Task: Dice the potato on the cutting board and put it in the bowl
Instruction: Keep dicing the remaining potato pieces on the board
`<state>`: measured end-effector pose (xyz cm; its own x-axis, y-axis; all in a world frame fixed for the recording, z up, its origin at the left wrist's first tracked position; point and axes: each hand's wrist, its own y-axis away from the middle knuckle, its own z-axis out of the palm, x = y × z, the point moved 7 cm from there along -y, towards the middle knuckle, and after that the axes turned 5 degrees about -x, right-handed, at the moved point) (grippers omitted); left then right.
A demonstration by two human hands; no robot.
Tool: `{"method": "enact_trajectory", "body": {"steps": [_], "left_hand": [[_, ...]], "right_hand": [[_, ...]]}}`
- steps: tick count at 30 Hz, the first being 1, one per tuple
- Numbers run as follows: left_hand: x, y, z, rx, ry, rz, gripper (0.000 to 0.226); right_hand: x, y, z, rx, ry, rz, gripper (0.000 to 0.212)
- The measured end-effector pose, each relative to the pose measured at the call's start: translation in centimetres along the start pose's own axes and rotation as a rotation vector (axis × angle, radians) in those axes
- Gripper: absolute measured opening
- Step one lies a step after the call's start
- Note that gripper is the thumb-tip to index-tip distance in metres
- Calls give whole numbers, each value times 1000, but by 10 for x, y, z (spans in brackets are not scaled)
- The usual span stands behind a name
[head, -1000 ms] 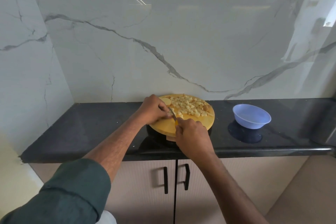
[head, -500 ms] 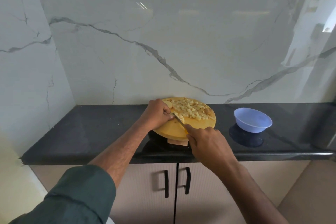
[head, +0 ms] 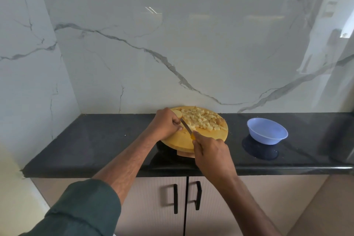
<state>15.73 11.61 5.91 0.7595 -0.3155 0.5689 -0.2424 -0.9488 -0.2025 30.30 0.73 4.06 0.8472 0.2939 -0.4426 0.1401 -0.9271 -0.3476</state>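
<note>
Knife (head: 186, 126) — round wooden board (head: 206, 136)

Cutting board (head: 203, 138): round, yellow wood, lay flat on the counter (head: 95, 140).
Diced potato (head: 203, 119): pale yellow cubes were heaped across the board's far half.
Potato slice (head: 177, 113): uncut round piece lay at the board's far left edge.
Bowl (head: 267, 130): light blue plastic, upright, stood right of the board, apart from it.

The single head view looked forward and down at the tabletop (head: 95, 140) from close above, perhaps standing height.
</note>
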Motion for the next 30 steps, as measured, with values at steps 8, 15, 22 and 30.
{"method": "enact_trajectory", "body": {"steps": [8, 15, 22, 30], "left_hand": [[2, -1, -3, 12, 29, -17, 23], [3, -4, -4, 1, 8, -17, 18], [-1, -8, -3, -17, 29, -44, 14], [1, -5, -3, 18, -8, -23, 10]], "right_hand": [[-2, -1, 5, -19, 47, 13, 39], [-4, -9, 6, -44, 85, 18, 36], [-1, -14, 5, -48, 27, 71, 33], [-10, -15, 10, -61, 101, 81, 36]]}}
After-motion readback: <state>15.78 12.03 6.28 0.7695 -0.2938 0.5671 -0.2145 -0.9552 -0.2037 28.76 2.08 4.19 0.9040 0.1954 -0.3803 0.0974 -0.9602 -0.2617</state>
